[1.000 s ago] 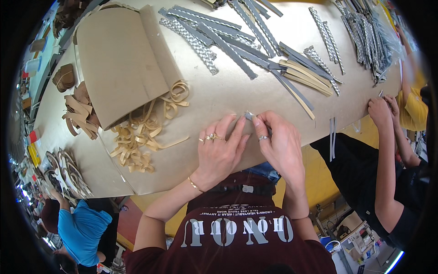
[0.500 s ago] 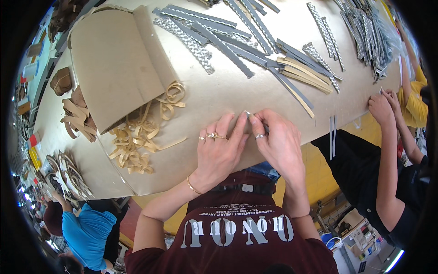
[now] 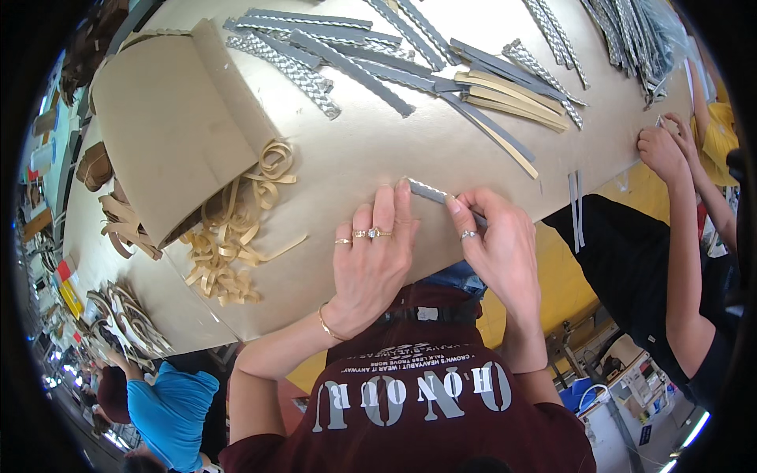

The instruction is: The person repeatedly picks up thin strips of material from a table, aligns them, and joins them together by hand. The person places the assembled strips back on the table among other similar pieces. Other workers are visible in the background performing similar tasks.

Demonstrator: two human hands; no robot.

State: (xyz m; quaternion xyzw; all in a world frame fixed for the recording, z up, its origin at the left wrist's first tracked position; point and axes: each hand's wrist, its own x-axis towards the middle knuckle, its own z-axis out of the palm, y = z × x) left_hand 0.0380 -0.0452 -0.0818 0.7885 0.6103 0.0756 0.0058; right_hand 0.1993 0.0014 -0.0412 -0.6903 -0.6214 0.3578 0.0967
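A short grey strip with a silver braided edge (image 3: 428, 190) stretches between my hands, just above or on the tabletop. My left hand (image 3: 373, 256), with rings on its fingers and a bracelet at the wrist, grips the strip's left end at the fingertips. Thumb and fingers of my right hand (image 3: 499, 248) pinch it farther right, and part of it disappears under them. Ahead of my hands lie several grey strips with braided edges (image 3: 351, 69) and a bundle of tan strips (image 3: 516, 98).
Curled tan ribbons (image 3: 229, 244) spill from under a large brown cardboard piece (image 3: 173, 126) at the left. Brown scraps (image 3: 126, 225) lie beside it. More braided strips (image 3: 627, 47) are piled at the far right. Co-workers' hands (image 3: 662, 154) work at the table's right edge.
My hands have moved apart, the right one going rightward, and a length of strip now shows between them. The whole view has shifted slightly, so the table items appear farther left and up.
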